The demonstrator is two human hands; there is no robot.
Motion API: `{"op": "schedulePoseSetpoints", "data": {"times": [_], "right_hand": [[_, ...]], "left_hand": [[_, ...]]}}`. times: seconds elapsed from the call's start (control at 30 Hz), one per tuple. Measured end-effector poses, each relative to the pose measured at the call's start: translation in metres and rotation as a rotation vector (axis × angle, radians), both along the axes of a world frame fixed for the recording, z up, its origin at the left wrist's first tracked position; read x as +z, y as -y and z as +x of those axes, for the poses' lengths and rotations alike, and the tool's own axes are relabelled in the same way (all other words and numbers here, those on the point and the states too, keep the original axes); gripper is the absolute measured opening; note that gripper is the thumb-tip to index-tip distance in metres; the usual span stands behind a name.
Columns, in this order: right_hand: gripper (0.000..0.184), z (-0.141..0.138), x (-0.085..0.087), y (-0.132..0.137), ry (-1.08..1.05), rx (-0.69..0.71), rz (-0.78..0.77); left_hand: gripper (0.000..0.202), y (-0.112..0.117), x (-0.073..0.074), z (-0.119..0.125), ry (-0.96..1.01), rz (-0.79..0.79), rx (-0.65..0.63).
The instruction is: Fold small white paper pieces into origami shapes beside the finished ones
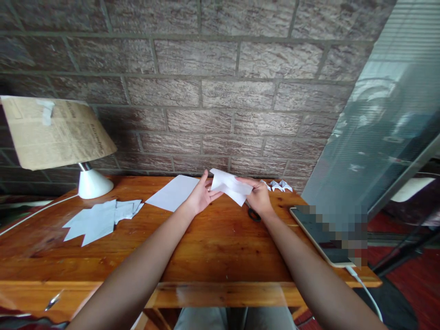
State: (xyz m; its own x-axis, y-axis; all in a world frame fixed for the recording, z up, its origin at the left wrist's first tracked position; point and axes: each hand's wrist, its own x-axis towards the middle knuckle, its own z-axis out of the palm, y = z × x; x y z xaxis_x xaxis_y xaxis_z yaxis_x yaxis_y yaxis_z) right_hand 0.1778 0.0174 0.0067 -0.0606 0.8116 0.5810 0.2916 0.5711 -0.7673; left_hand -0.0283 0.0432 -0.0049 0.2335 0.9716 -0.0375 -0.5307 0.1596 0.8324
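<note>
A white sheet of paper point(231, 184), slightly bent, is held above the table at centre. My right hand point(258, 196) grips its right side, thumb on top and the other fingers hidden beneath or behind. At the sheet's left edge, my left hand point(200, 195) has its thumb raised and its fingers spread; the fingertips reach the paper's lower left edge. Below the right hand lies a pair of scissors point(254, 215), of which mainly a black handle loop shows. Behind the left hand, a larger white sheet point(173, 192) lies flat on the table.
Several white paper pieces point(98, 222) overlap on the wooden table point(220, 256) at left, near a lamp point(92, 183) with a newsprint shade. Small folded paper shapes point(281, 185) stand at the back right. A tablet point(309, 229) with a charging cable lies at right. A brick wall point(220, 91) rises behind.
</note>
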Motion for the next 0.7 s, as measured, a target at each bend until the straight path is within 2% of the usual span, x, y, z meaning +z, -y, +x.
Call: {"op": "schedulePoseSetpoints", "data": {"times": [0.13,0.2,0.37,0.5,0.7], "right_hand": [[0.04,-0.008,-0.006,0.004,0.184,-0.085,0.168],[0.045,-0.012,-0.007,0.006,0.258,-0.08,0.23],[0.056,-0.018,-0.006,0.01,0.488,-0.048,0.346],[0.058,-0.021,-0.007,0.013,0.689,-0.001,0.395],[0.052,-0.029,-0.014,0.014,0.741,0.034,0.437]], "left_hand": [[0.048,0.004,0.006,0.008,0.147,0.132,0.219],[0.051,0.006,0.009,0.008,0.202,0.158,0.275],[0.072,0.014,0.016,0.011,0.209,0.238,0.323],[0.056,0.016,0.017,0.012,0.148,0.272,0.334],[0.059,0.01,0.007,0.01,-0.008,0.276,0.393]]}}
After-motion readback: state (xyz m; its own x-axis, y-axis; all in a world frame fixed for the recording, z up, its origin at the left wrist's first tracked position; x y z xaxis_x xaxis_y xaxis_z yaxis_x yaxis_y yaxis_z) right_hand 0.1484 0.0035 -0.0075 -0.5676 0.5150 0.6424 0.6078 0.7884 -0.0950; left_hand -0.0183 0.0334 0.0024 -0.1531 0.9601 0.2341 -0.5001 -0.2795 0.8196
